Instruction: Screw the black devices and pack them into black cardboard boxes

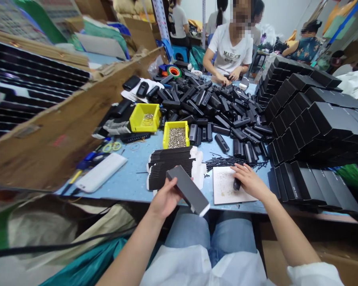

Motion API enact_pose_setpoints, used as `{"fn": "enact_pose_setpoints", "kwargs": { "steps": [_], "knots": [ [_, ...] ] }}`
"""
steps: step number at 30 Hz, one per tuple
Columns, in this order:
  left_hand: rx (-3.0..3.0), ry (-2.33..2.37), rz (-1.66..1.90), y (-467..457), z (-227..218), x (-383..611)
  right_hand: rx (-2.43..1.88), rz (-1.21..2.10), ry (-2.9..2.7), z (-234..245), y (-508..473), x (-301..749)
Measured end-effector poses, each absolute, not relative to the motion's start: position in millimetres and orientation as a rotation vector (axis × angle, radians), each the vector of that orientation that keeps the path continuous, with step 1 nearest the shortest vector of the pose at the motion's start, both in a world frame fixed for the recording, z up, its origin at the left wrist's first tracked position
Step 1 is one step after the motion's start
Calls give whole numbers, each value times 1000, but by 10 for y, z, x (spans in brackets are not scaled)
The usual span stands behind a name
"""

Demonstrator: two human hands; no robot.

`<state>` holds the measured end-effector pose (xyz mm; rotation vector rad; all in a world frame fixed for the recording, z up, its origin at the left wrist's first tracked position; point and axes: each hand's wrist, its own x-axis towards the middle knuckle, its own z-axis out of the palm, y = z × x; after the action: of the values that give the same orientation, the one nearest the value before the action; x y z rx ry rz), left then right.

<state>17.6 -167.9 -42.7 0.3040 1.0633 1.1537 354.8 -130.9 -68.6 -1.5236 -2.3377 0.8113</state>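
Observation:
My left hand (168, 197) is closed around a long black cardboard box (189, 190), tilted above the table's front edge, with a white end toward me. My right hand (250, 180) is over a white board (222, 188) strewn with small specks. Its fingers curve over a small dark object (236, 184), mostly hidden by them, and appear to grip it. Behind the left hand lies a stack of flat black cartons (170, 163) with white edges. Thin black sticks (219, 162) are scattered beyond the board.
Two yellow bins (166, 137) hold small metal parts. A heap of black device casings (197, 99) covers the far table. Black boxes (328, 119) are stacked high on the right. A white power bank-like block (101, 172) lies left. A person (231, 51) works opposite.

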Motion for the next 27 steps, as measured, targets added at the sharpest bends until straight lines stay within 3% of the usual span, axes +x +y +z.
{"fn": "enact_pose_setpoints", "kwargs": {
  "steps": [4, 8, 11, 15, 20, 23, 27],
  "knots": [
    [-41, 1096, 1391, -1647, -390, 467, -1300, 917, -1605, -481, -1559, 3041],
    [-15, 1016, 1213, -1826, -334, 850, -1122, 835, -1411, -322, -1721, 2429],
    [460, 1212, 1153, -1978, -412, 803, -1155, 828, -1493, -298, -1681, 2307],
    [1348, 1675, 1166, -2012, -615, 557, -1015, 1084, -1964, -364, -1215, 2343],
    [1584, 1681, 951, -1852, -764, 583, -1869, 926, -2130, -648, -146, 2271],
    [1643, 1679, 877, -1757, -817, 651, -1923, 945, -2171, -801, 167, 2259],
    [1733, 1634, 937, -1692, -840, 650, -1854, 952, -2091, -737, -104, 2369]
  ]
}}
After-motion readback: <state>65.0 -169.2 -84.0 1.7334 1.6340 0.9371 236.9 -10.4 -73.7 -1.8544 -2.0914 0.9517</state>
